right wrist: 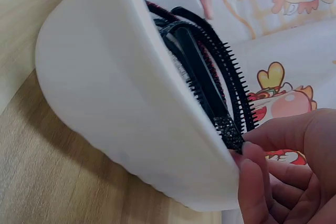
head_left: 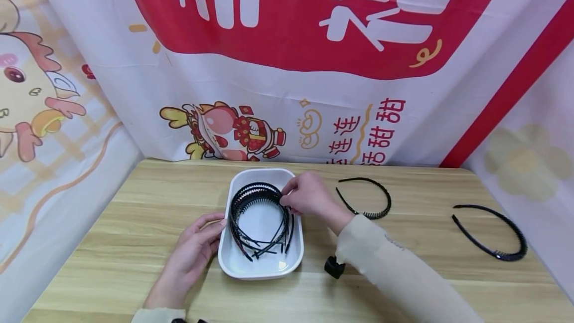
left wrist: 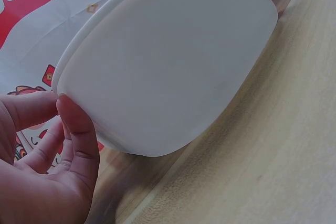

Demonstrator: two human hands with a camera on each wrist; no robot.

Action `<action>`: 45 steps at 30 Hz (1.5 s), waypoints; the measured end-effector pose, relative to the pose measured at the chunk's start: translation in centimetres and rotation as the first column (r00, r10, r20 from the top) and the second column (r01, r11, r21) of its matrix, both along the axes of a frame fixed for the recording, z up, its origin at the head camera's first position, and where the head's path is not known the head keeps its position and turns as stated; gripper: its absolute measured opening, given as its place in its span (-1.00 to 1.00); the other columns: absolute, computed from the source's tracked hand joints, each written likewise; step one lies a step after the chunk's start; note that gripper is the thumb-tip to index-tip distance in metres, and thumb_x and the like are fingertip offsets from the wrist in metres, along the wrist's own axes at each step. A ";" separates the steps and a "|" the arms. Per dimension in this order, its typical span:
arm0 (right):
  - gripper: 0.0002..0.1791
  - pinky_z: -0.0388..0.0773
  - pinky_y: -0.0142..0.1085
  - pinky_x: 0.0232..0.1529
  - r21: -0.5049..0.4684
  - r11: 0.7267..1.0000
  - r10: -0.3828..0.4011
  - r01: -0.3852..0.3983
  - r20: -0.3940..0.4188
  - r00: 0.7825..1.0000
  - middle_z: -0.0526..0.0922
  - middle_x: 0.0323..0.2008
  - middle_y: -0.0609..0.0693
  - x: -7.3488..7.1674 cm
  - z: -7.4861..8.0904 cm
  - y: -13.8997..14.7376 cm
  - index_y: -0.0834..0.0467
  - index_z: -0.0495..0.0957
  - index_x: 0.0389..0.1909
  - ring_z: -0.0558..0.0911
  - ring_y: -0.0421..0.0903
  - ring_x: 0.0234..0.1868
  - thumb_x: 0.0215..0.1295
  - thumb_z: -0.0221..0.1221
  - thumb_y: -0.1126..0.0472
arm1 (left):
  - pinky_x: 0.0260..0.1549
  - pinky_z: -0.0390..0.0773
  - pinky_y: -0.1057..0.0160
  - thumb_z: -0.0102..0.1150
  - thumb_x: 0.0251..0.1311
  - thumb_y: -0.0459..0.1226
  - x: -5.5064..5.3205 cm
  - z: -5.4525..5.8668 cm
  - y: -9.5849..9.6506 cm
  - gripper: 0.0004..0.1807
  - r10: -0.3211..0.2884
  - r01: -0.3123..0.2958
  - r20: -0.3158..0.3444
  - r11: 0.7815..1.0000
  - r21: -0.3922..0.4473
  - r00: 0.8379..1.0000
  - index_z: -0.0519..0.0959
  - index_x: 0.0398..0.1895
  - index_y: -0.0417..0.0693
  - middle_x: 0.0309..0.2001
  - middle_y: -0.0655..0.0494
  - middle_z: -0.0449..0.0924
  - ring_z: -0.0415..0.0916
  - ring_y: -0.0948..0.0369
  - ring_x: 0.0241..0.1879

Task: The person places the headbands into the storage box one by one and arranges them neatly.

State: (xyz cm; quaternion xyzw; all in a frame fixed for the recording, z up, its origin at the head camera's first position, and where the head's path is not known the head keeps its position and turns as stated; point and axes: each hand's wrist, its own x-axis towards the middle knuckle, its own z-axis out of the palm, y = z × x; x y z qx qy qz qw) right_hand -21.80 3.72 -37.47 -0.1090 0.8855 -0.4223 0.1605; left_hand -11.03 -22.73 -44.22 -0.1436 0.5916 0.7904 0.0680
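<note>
A white plastic tub (head_left: 262, 270) holds several black headbands (head_left: 257, 191), toothed ones among them, overlapping in a loose ring. At the tub's left side my left hand (head_left: 195, 245) holds the rim. The left wrist view shows thumb and finger meeting at the edge of the tub (left wrist: 168, 66). My right hand (head_left: 311, 196) reaches over the far right rim and pinches a black headband (right wrist: 228, 132) with a glittery, beaded-looking stretch. In the right wrist view, thumb and fingertips (right wrist: 252, 153) close on it beside the tub's wall (right wrist: 121, 93), toothed headbands behind.
Right of the tub, a black toothed headband (head_left: 389, 203) lies on the wooden table (head_left: 170, 188). Another black headband (head_left: 522, 243) lies farther right. Behind the table hangs a white and red printed cloth (head_left: 287, 59). Dark wrist gear (head_left: 334, 267) hangs under the right sleeve.
</note>
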 end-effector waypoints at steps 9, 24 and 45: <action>-0.91 0.64 -0.38 -0.44 0.112 0.994 0.018 -0.004 -0.117 0.993 0.77 -0.40 -0.05 0.0 -0.1 -0.2 0.13 0.82 -0.25 0.67 -0.18 -0.44 0.27 0.46 0.22 | -0.01 0.71 0.32 0.20 0.50 -0.37 0.0 0.2 0.0 -0.82 -0.014 0.014 -0.002 1.000 -0.006 1.000 0.64 -0.01 0.11 -0.10 0.26 0.75 0.68 0.26 -0.11; -0.90 0.62 -0.35 -0.29 0.168 0.986 0.044 -0.013 -0.183 0.982 0.79 -0.33 -0.06 0.0 -0.1 -0.2 0.11 0.82 -0.28 0.65 -0.15 -0.28 0.23 0.49 0.19 | -0.03 0.72 0.32 0.20 0.49 -0.40 -0.1 0.1 0.2 -0.81 0.004 -0.004 0.002 1.000 0.000 1.000 0.65 -0.03 0.11 -0.12 0.25 0.76 0.69 0.26 -0.13; -0.89 0.63 -0.35 -0.50 0.003 1.000 0.031 -0.031 -0.058 0.998 0.78 -0.47 0.04 0.5 0.1 0.6 0.13 0.79 -0.18 0.69 -0.14 -0.54 0.32 0.45 0.21 | -0.03 0.72 0.32 0.21 0.49 -0.38 0.0 0.1 0.0 -0.82 -0.003 0.003 0.005 1.000 0.001 1.000 0.64 -0.01 0.12 -0.12 0.26 0.77 0.70 0.26 -0.14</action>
